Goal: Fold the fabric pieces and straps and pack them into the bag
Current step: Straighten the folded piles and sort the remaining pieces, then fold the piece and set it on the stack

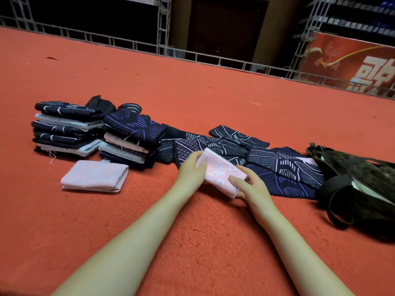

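Left hand [190, 167] and right hand [245, 184] pinching folded pink patterned cloth [222, 175] at centre. Two folded stacks [96, 133] at ten o'clock; unfolded navy pieces [267, 163] remaining. Black bag [363, 189] at three o'clock, seemingly unpacked.

Both bare forearms reach forward from the lower edge of the view, converging toward the middle. The left hand [190, 167] lies palm inward, its fingers curled round the far left end of a folded pink cloth [222, 174], thumb on top. The right hand [245, 184] grips the near right end, its thumb and 2 visible fingers [237, 180] pressed across the top, the rest tucked beneath. The wrists sit close, slightly bent.
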Motion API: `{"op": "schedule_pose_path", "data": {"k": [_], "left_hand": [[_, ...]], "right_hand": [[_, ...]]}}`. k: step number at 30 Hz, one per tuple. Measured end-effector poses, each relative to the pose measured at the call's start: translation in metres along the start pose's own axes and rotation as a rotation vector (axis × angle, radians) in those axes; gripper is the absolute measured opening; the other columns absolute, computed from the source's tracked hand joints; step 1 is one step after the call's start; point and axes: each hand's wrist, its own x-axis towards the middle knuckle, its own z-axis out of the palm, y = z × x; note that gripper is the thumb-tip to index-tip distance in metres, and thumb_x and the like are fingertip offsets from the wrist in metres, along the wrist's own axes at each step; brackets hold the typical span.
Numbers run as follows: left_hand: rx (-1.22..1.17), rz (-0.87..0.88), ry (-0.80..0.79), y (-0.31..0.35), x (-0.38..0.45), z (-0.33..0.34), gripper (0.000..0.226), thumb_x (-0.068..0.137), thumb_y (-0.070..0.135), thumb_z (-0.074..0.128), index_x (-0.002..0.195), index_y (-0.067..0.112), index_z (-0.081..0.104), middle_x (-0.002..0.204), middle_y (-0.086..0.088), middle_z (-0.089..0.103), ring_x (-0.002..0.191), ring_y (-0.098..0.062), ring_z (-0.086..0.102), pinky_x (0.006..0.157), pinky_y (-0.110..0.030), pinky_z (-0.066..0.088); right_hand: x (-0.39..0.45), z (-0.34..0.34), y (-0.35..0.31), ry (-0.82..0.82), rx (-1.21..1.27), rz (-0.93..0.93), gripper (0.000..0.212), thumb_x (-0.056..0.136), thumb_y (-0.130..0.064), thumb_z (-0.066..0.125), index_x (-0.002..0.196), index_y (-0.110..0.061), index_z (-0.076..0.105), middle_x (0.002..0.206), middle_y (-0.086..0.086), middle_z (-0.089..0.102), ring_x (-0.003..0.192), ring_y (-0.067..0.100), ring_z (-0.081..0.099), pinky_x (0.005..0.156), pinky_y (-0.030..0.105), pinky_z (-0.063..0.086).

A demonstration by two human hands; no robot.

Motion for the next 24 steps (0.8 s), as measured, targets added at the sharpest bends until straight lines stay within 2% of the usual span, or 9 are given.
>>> {"op": "schedule_pose_path", "data": {"k": [3, 6, 8, 9, 12, 15, 17, 21, 24], "left_hand": [[0.056, -0.013, -0.005, -0.004, -0.010, 0.001, 0.034, 0.092, 0.010, 0.045, 0.123, 0.016, 0.056, 0.116, -0.001, 0.062, 0.105, -0.018, 0.057, 0.088, -0.025, 0.042], [0.058, -0.001, -0.013, -0.004, -0.024, -0.005, 0.036, 0.090, 0.009, 0.045, 0.124, 0.017, 0.055, 0.116, -0.003, 0.062, 0.104, -0.023, 0.059, 0.091, -0.037, 0.049], [0.074, 0.009, -0.018, -0.005, -0.031, -0.021, 0.041, 0.088, 0.009, 0.046, 0.129, 0.015, 0.051, 0.122, -0.009, 0.060, 0.109, -0.029, 0.058, 0.091, -0.047, 0.050], [0.096, 0.017, -0.007, -0.006, -0.034, -0.034, 0.045, 0.089, 0.009, 0.048, 0.133, 0.015, 0.048, 0.127, -0.010, 0.058, 0.113, -0.029, 0.056, 0.093, -0.048, 0.049], [0.174, 0.060, 0.073, -0.011, -0.047, -0.082, 0.053, 0.090, 0.006, 0.050, 0.141, 0.013, 0.038, 0.140, -0.003, 0.046, 0.127, -0.021, 0.044, 0.106, -0.025, 0.032], [0.240, 0.115, 0.194, -0.013, -0.054, -0.133, 0.056, 0.091, 0.003, 0.047, 0.144, 0.014, 0.034, 0.145, -0.005, 0.041, 0.133, -0.019, 0.037, 0.099, -0.016, 0.024], [0.281, 0.123, 0.263, -0.017, -0.054, -0.164, 0.056, 0.090, 0.001, 0.046, 0.143, 0.013, 0.035, 0.143, -0.010, 0.042, 0.132, -0.022, 0.037, 0.100, -0.020, 0.025], [0.379, 0.122, 0.366, -0.029, -0.054, -0.216, 0.057, 0.088, 0.001, 0.048, 0.143, 0.013, 0.036, 0.139, -0.013, 0.045, 0.128, -0.026, 0.041, 0.100, -0.024, 0.029], [0.678, -0.057, 0.335, -0.044, -0.054, -0.231, 0.055, 0.092, 0.016, 0.048, 0.145, 0.021, 0.033, 0.131, -0.015, 0.048, 0.122, -0.033, 0.043, 0.097, -0.039, 0.036]], "right_hand": [[-0.001, 0.000, 0.007, 0.071, -0.131, -0.020, 0.056, 0.077, -0.021, 0.070, 0.130, -0.024, 0.051, 0.101, 0.004, 0.057, 0.073, 0.016, 0.057, 0.054, 0.027, 0.050], [-0.004, 0.005, 0.003, 0.132, -0.310, -0.100, 0.062, 0.071, -0.028, 0.065, 0.131, -0.020, 0.051, 0.113, 0.000, 0.059, 0.090, 0.015, 0.056, 0.072, 0.022, 0.047], [-0.010, 0.019, -0.005, 0.126, -0.263, -0.047, 0.064, 0.070, -0.028, 0.067, 0.131, -0.022, 0.049, 0.112, 0.002, 0.057, 0.088, 0.016, 0.056, 0.065, 0.020, 0.050], [-0.011, 0.029, -0.008, 0.122, -0.210, -0.007, 0.066, 0.066, -0.030, 0.069, 0.130, -0.023, 0.050, 0.107, 0.004, 0.058, 0.085, 0.018, 0.058, 0.065, 0.028, 0.054], [-0.012, 0.073, -0.015, 0.121, -0.039, 0.057, 0.059, 0.060, -0.033, 0.072, 0.115, -0.015, 0.060, 0.105, 0.010, 0.066, 0.090, 0.026, 0.064, 0.086, 0.044, 0.053], [-0.017, 0.133, -0.026, 0.048, 0.192, 0.114, 0.020, 0.072, -0.015, 0.068, 0.091, -0.008, 0.065, 0.090, 0.013, 0.064, 0.081, 0.026, 0.055, 0.079, 0.040, 0.045], [-0.021, 0.172, -0.030, 0.016, 0.199, 0.071, 0.025, 0.061, -0.019, 0.063, 0.084, -0.009, 0.067, 0.081, 0.007, 0.062, 0.080, 0.023, 0.053, 0.075, 0.037, 0.043], [-0.023, 0.234, -0.029, 0.065, 0.066, -0.004, 0.029, 0.073, -0.011, 0.064, 0.102, -0.009, 0.066, 0.081, 0.000, 0.065, 0.068, 0.008, 0.056, 0.061, 0.015, 0.045], [-0.020, 0.254, -0.019, 0.100, -0.144, -0.050, 0.031, 0.083, -0.011, 0.062, 0.113, -0.009, 0.064, 0.099, 0.005, 0.067, 0.085, 0.015, 0.060, 0.074, 0.022, 0.044]]}}
